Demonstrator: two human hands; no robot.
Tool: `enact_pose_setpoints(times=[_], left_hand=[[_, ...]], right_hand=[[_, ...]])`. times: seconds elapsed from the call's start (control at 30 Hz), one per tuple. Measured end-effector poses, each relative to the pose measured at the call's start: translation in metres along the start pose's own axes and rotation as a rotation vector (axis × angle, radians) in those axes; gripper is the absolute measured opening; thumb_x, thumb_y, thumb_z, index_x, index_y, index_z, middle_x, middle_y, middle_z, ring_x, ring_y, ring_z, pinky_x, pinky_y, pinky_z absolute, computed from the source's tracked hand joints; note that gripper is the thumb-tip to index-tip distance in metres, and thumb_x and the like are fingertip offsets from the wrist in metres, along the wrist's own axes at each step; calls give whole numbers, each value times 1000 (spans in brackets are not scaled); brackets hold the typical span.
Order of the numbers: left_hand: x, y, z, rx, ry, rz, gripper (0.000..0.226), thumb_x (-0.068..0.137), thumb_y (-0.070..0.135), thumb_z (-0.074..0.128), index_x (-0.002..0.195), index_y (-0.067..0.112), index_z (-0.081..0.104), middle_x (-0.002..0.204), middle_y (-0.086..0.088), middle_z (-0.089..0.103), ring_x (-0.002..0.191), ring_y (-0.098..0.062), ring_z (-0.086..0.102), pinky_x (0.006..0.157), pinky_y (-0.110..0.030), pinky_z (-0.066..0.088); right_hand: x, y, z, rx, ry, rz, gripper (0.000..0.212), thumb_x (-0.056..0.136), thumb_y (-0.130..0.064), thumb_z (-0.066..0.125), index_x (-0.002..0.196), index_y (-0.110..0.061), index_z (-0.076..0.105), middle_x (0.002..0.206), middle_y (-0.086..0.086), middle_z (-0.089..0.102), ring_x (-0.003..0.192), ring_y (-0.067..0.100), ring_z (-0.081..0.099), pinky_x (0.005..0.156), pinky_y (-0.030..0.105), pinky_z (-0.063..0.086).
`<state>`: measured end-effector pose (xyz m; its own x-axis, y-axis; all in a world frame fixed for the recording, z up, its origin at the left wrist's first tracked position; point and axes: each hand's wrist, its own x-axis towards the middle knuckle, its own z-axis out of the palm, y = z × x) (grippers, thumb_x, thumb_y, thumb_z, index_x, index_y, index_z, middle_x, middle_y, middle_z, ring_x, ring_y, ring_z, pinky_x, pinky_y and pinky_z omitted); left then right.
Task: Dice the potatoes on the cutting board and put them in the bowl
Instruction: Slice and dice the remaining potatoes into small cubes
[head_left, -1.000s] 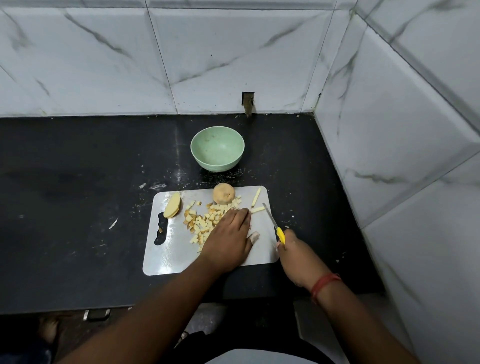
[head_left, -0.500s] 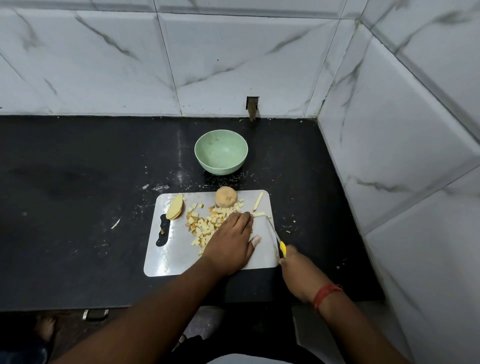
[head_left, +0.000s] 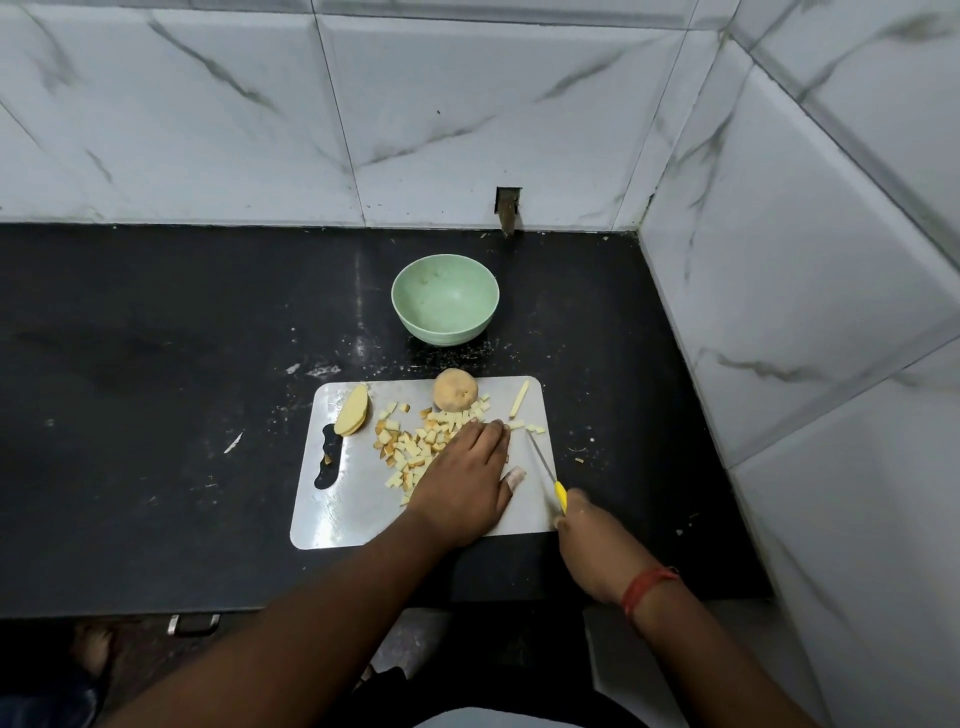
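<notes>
A white cutting board (head_left: 337, 514) lies on the black counter. On it are a pile of diced potato (head_left: 410, 447), a whole potato piece (head_left: 454, 389) at the far edge, stacked slices (head_left: 352, 410) at the far left and a potato strip (head_left: 518, 399) at the far right. My left hand (head_left: 462, 483) lies palm down over the dice, fingers straight, a bandaged thumb showing. My right hand (head_left: 592, 545) grips a yellow-handled knife (head_left: 545, 470), whose tip meets small cut pieces (head_left: 535, 428). The green bowl (head_left: 445, 299) stands behind the board with nothing in it.
White marble-tiled walls close the counter at the back and the right. Potato scraps and crumbs dot the counter around the board. The counter's front edge runs just below the board, with a metal drawer handle (head_left: 193, 623) under it.
The knife has come down from beside the board onto the strip pieces at its right. My left hand stayed over the dice. The camera has tilted slightly.
</notes>
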<state>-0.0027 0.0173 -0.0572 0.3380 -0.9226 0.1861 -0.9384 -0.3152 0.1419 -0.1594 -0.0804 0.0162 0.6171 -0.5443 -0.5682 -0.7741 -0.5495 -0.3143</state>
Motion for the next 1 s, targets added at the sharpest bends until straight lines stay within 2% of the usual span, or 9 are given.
enact_pose_setpoints(times=[0.07, 0.23, 0.33, 0.43, 0.5, 0.7, 0.87, 1.0], left_hand=[[0, -1, 0, -5, -11, -6, 63, 108, 47, 35, 147, 1, 50, 146, -13, 51, 133, -27, 45, 119, -39, 36], [0, -2, 1, -5, -14, 3, 64, 108, 47, 35, 148, -1, 50, 146, -14, 52, 134, -28, 45, 119, -41, 36], [0, -2, 0, 1, 0, 9, 63, 107, 47, 36, 146, -1, 51, 145, -14, 53, 132, -28, 47, 119, -41, 36], [0, -1, 0, 1, -3, 10, 63, 108, 47, 36, 147, 0, 51, 145, -13, 52, 133, -28, 46, 120, -40, 35], [-1, -1, 0, -1, 7, 12, 62, 108, 46, 37, 147, 0, 50, 145, -14, 52, 134, -28, 46, 120, -40, 35], [-6, -1, -1, 10, 62, -37, 60, 106, 44, 43, 143, -2, 54, 141, -16, 54, 134, -31, 46, 120, -45, 35], [-4, -2, -3, 18, 63, -32, 59, 105, 45, 40, 140, 1, 58, 136, -14, 58, 131, -30, 47, 118, -44, 36], [-3, -2, -1, 17, 75, -21, 57, 105, 44, 43, 138, 1, 59, 135, -13, 58, 129, -29, 48, 119, -44, 34]], right_hand=[[-3, 0, -1, 25, 37, -9, 12, 100, -9, 38, 111, -9, 40, 103, 17, 63, 83, 28, 60, 66, 29, 37], [10, -14, -3, 61, 41, -11, 23, 101, -12, 37, 122, -5, 40, 112, 19, 62, 90, 28, 61, 69, 29, 38], [15, -17, -2, 40, 18, 15, 28, 100, -9, 38, 128, -6, 39, 115, 19, 61, 86, 25, 57, 70, 29, 38], [10, -10, 3, 15, 7, 18, 31, 100, -9, 39, 130, -5, 38, 106, 15, 61, 76, 20, 54, 66, 28, 39], [4, -4, 6, 9, 4, 16, 29, 100, -9, 39, 128, -5, 38, 95, 10, 57, 70, 16, 52, 59, 27, 37], [-1, -7, 0, 78, 74, -48, 17, 101, -13, 37, 117, -7, 41, 104, 18, 63, 84, 29, 61, 66, 30, 40], [14, -16, 3, -22, 41, -12, 32, 98, -8, 39, 129, -3, 39, 106, 17, 63, 76, 23, 53, 66, 30, 38], [11, -11, 5, -7, 5, -4, 27, 99, -7, 38, 125, -4, 40, 107, 18, 63, 82, 27, 59, 67, 29, 37]])
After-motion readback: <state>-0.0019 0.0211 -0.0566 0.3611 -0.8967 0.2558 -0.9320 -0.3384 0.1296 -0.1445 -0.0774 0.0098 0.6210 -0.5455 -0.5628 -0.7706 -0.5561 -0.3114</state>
